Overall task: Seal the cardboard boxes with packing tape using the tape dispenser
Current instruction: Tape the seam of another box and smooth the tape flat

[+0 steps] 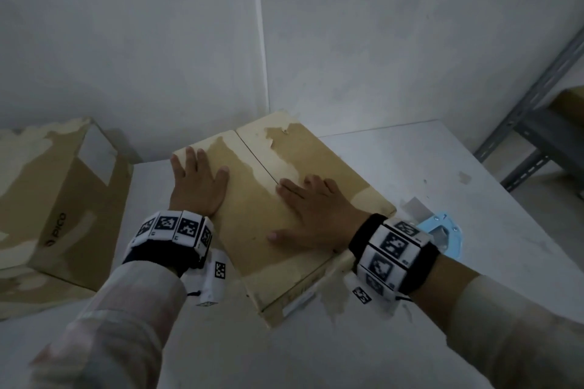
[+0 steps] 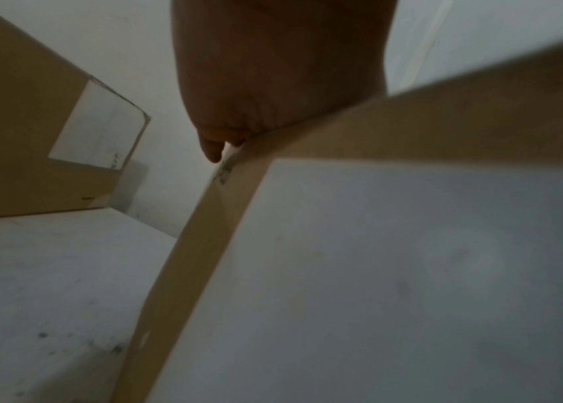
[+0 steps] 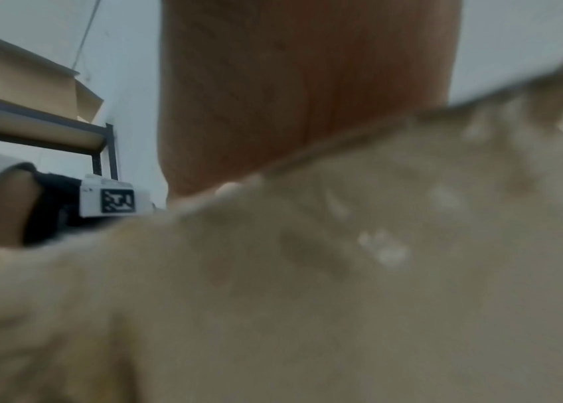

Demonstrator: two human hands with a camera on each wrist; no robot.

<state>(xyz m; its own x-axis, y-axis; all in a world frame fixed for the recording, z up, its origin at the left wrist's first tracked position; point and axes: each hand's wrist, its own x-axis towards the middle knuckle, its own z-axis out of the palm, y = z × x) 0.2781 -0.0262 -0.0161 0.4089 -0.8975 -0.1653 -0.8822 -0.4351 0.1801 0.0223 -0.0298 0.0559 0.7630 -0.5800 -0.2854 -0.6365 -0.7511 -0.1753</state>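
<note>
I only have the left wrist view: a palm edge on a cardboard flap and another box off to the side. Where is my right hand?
Observer: The right hand lies flat, fingers spread, on top of the same box, its fingertips at the seam between the flaps.
Operator: And the left, is it gripping the edge?
Observer: No. The left hand lies open on the left flap, fingers straight, near the box's left edge.
Operator: Is the seam taped yet?
Observer: No tape strip shows along it in the head view; the flaps are closed and the dark gap is bare.
Operator: Where's the dispenser?
Observer: A light blue tape dispenser lies on the table just right of the box, behind the right wrist.
</note>
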